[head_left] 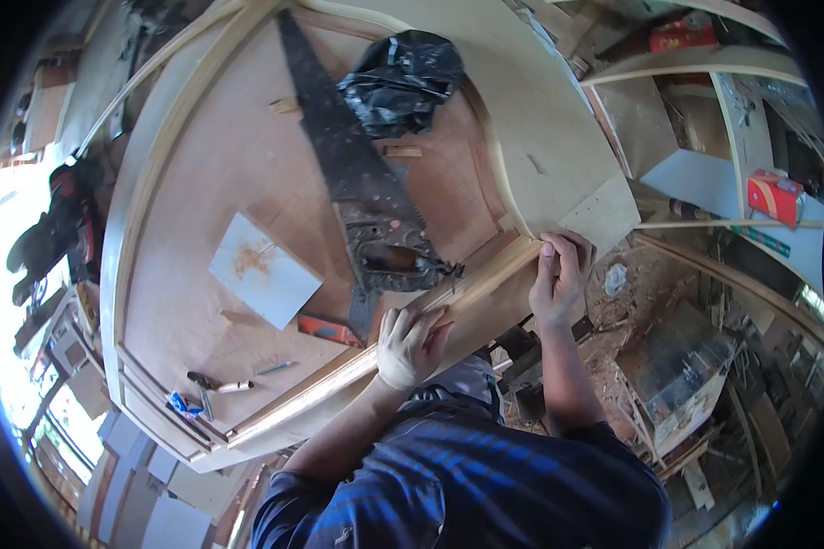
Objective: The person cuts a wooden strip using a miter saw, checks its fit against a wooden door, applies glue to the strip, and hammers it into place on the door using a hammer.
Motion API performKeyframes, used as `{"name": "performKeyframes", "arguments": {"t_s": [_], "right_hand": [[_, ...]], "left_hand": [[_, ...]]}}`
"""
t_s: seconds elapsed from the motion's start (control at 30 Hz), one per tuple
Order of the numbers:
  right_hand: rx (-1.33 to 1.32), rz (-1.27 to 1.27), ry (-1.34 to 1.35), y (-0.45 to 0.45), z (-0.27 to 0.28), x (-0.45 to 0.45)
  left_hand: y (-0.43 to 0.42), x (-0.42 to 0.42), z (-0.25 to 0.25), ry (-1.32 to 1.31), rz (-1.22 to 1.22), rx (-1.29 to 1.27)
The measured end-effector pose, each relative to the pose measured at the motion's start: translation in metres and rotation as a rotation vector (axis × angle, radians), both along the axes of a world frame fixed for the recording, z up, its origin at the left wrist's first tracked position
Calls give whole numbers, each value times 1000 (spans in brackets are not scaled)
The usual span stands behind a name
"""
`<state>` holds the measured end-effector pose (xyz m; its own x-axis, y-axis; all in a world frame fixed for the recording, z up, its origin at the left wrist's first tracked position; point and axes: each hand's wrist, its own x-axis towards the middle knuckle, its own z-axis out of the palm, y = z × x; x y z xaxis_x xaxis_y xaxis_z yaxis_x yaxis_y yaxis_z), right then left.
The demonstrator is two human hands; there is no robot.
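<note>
- You are keeping the hand saw point(362, 197) on the wooden panel point(178, 238), its handle end pointing toward your body and its blade reaching away.
- Your right hand point(560, 277) is gripping the far end of the wooden strip point(485, 282), right of the saw's handle, thumb and fingers pinching at the corner.
- Your left hand point(410, 348) is resting on that same strip, on your side of the saw's handle; its fingers are bending over the wood, though you cannot tell whether they are gripping.
- The strip is running along the panel's near edge, passing between the saw and your body.
- A black plastic bag point(403, 82) is lying crumpled against the saw's blade, on its right.
- A white board point(265, 272) is lying flat to the left of the saw.
- A red object point(328, 330) is lying just beside the saw's handle end.
- A marker point(236, 386) is lying well apart from the saw, toward the near left.
</note>
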<state>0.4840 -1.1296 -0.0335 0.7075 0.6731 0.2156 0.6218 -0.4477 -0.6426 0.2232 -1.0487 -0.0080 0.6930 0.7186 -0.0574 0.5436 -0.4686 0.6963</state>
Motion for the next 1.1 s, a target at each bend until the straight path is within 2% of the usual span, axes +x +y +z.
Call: {"name": "performKeyframes", "arguments": {"t_s": [0.1,0.23,0.33,0.47,0.6,0.67,0.77,0.93,1.0,1.1], "right_hand": [[29,-14,106,1,2,-7],[6,58,18,-1,3,-8],[13,91,-57,-6,-1,-4],[-21,146,-118,-7,-8,2],[40,105,-420,16,27,-42],[141,237,-281,33,49,-85],[241,465,-101,56,70,-169],[86,923,-24,82,60,-323],[60,1072,-20,89,57,-381],[-86,1139,-48,102,50,-432]], "left_hand": [[0,-2,1,-58,10,-2],[-8,-12,-7,-9,7,-7],[-9,-11,-4,-122,49,54],[-16,-15,-15,-87,29,75],[-21,-25,0,-23,12,116],[-19,-43,26,-64,-45,54],[-26,-106,47,-48,-9,76],[-47,-274,65,-94,225,3],[-60,-339,61,-139,458,53],[-79,-428,59,-140,746,124]]}}
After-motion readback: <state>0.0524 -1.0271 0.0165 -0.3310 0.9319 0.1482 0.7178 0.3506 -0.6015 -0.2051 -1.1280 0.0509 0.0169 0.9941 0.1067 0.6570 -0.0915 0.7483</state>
